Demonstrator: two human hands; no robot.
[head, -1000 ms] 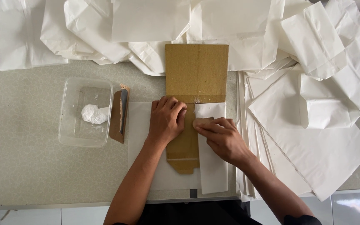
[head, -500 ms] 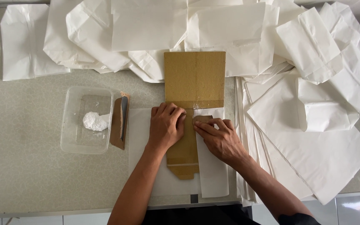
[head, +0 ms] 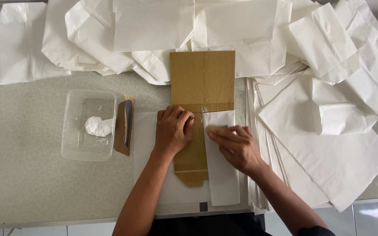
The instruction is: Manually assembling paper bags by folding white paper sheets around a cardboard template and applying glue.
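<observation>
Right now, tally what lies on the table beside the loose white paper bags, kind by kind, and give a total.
Brown cardboard pieces: 3, namely the large cardboard sheet, the narrow cardboard template under the left hand, and the small cardboard scrap.
Clear plastic container: 1
White paste lump: 1
White paper being folded, under the right hand: 1
Total: 6

Left hand (head: pixel 173 131) covers the cardboard template's (head: pixel 202 83) middle; right hand (head: pixel 235 146) blurred; white paper stacks (head: pixel 154 26) cropped at top edge.

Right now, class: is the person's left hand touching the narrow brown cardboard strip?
Touching. The head view shows the left hand pressed flat on the narrow brown cardboard strip, its fingers covering the strip's upper end.
</observation>
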